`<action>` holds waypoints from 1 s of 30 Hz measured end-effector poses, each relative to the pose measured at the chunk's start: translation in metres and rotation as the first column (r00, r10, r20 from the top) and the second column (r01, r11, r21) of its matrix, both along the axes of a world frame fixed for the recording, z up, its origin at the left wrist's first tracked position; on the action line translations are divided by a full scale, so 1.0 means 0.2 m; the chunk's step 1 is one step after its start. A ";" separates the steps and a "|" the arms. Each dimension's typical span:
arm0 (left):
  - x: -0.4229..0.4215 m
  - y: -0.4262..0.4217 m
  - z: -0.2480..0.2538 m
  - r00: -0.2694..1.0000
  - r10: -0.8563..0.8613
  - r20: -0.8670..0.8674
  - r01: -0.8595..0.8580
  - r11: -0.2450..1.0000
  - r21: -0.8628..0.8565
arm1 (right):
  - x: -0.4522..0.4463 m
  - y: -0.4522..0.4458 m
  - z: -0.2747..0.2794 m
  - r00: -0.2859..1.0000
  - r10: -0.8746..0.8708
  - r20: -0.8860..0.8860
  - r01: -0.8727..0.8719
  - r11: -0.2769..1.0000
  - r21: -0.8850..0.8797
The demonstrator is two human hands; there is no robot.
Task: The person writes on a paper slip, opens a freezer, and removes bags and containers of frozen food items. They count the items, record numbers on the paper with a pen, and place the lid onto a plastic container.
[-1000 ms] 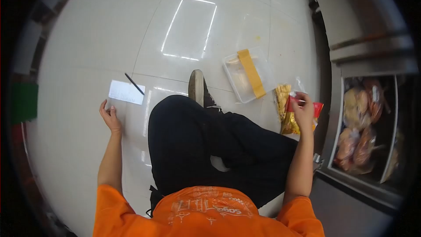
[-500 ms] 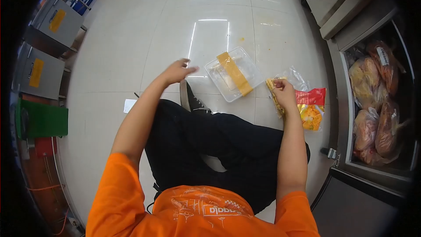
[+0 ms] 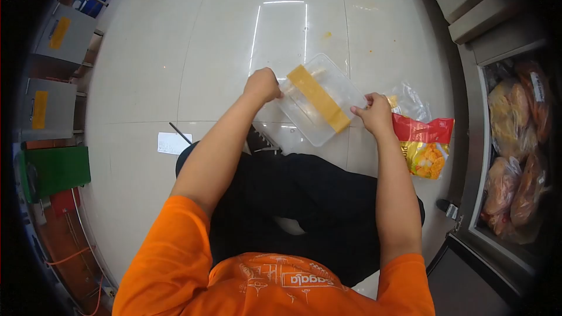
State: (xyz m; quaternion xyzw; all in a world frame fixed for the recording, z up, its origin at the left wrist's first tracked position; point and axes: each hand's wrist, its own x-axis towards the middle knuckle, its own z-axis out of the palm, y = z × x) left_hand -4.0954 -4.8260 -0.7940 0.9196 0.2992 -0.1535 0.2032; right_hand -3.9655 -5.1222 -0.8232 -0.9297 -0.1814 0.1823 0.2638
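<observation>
A clear plastic container (image 3: 300, 118) with a lid and a broad strip of yellow tape (image 3: 319, 98) across it is on the floor in front of me. Pale contents show faintly through the plastic. My left hand (image 3: 261, 85) has its fingers closed at the container's left edge; the fingertips are partly hidden. At the right corner, my right hand (image 3: 376, 115) has its thumb over the lid and its fingers around the edge. Just beyond that hand lies a yellow item (image 3: 393, 104) by clear wrapping (image 3: 414, 104). A red and yellow food packet (image 3: 426, 146) lies to the right.
An open freezer compartment (image 3: 475, 140) with several bagged meat-like items (image 3: 504, 184) stands on the right. A white paper (image 3: 174, 143) lies on the floor (image 3: 140, 82) at left. Grey bins (image 3: 54, 105) and a green bin (image 3: 58, 164) line the left side.
My right hand has let go of the yellow item and moved onto the container's right corner. My left hand has come right and closed at its left edge. The view has shifted slightly.
</observation>
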 end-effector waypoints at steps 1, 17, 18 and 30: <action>0.00 -0.01 0.00 0.999 -0.042 -0.013 0.042 0.999 0.017 | 0.01 -0.02 -0.02 1.000 -0.010 -0.015 0.009 1.000 -0.022; 0.03 -0.10 0.08 0.941 -0.123 -0.314 0.035 0.962 -0.270 | -0.01 -0.04 0.03 0.983 -0.098 0.155 0.101 0.995 -0.014; 0.03 -0.08 0.09 0.942 -0.127 -0.311 0.035 0.957 -0.287 | 0.00 -0.06 0.02 0.996 -0.090 0.024 0.092 0.993 -0.069; 0.03 -0.11 0.07 0.924 -0.279 0.262 0.337 0.917 -0.212 | -0.06 0.01 0.06 0.970 0.233 -0.069 -0.224 0.968 0.113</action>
